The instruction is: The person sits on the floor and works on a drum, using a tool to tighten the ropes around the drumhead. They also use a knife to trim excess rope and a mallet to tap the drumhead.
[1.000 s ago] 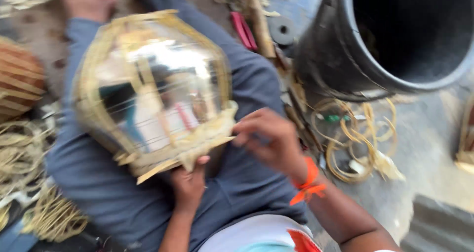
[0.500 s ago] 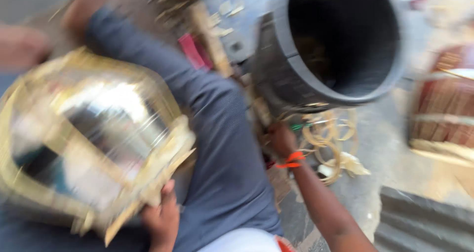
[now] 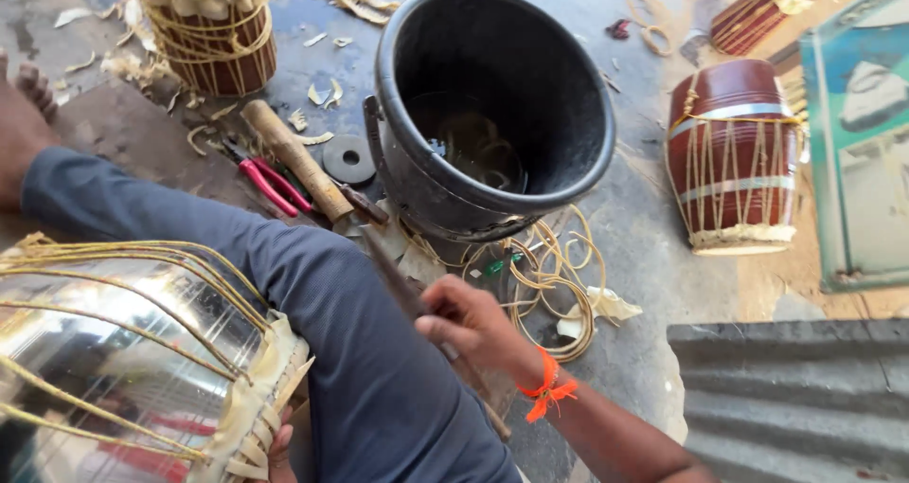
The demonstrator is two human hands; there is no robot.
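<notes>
Right hand [image 3: 473, 324], orange thread at the wrist: fingers curled around a thin dark metal rod [image 3: 393, 275], which runs slantwise from beside the bucket down past the knee toward the ground.

Left hand [image 3: 280, 445]: only fingertips show, pressed under the lower rim of a shiny metal drum shell [image 3: 114, 369]; whether they clasp it cannot be told. The shell lies on its side on the person's lap at the left, laced with pale yellow straps and edged with a skin collar.

Leg in blue-grey trousers [image 3: 312, 294]: stretched across the floor, between the shell and the rod.

Black bucket [image 3: 492, 104]: tilted, mouth toward the viewer, just beyond the right hand; coils of pale lacing [image 3: 554, 275] lie at its foot.

Wooden-handled tool [image 3: 294, 156] and red-handled pliers [image 3: 270, 185]: on the floor left of the bucket, side by side, a dark washer [image 3: 348, 158] near them.

Red-brown laced drum [image 3: 734, 156]: standing well apart at the right.

Another laced drum [image 3: 213, 28]: top left.
</notes>
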